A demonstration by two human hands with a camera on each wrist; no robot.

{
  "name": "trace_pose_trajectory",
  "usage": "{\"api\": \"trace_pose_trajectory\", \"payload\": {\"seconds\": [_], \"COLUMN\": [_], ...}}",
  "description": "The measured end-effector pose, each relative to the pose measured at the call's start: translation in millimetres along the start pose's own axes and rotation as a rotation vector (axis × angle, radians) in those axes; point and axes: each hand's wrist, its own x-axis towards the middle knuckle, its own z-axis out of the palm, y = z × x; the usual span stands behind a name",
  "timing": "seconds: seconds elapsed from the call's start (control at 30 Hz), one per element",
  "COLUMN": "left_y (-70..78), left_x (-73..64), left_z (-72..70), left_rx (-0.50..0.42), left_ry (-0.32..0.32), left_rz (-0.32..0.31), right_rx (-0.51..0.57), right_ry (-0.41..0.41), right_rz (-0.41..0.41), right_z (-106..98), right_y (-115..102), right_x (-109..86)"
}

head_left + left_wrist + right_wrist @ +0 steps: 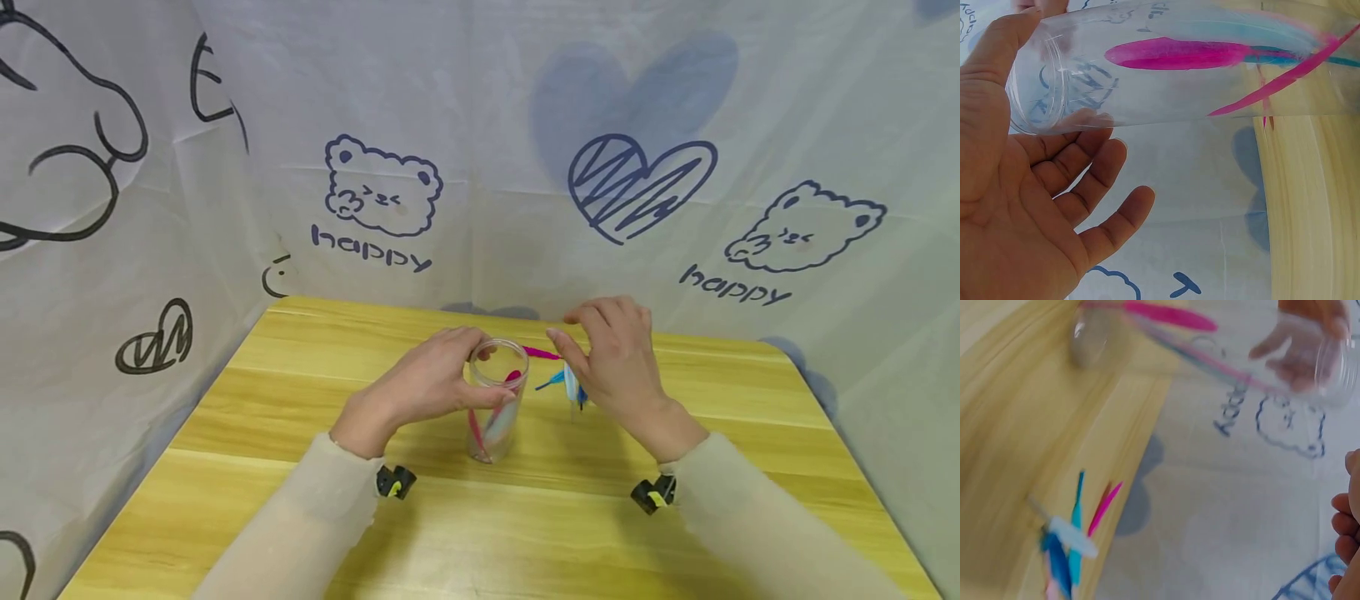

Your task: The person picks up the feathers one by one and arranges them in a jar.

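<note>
A tall clear jar [1172, 94] stands upright on the table, its open mouth facing up. My left hand [427, 375] grips it near the rim, thumb on the near side and fingers behind. Inside the jar lean magenta feathers [1175, 53] and a light blue feather [1235, 26]. To the right, my right hand [618, 358] hovers with thumb and fingers apart, nothing visible between them. Below and left of it lie loose feathers: a magenta feather [1105, 506], a teal feather [1075, 531], a white feather [1072, 536] and a dark blue feather [1058, 559], partly overlapping.
The yellow wood-grain table [300, 467] ends at the back against a white cloth wall [480, 108] with printed bears, hearts and words. Cloth also hangs along both sides. A small black camera sits on each wrist.
</note>
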Motion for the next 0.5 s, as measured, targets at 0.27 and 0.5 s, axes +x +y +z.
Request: {"api": "trace_pose_trajectory", "payload": {"seconds": [0.27, 0.5], "left_y": [1.4, 2.2], "left_x": [0.3, 0.2], "left_z": [-0.4, -0.9], "left_rx": [-0.008, -0.005], "left_ry": [-0.013, -0.020], "left_rz": [-0.020, -0.032], "right_rx": [-0.055, -0.098], "right_ry": [-0.059, -0.136], "right_rz": [0.134, 0.254], "right_z": [-5.7, -1.4], "right_y": [35.0, 60.1], "right_x": [-21.3, -45.7]}}
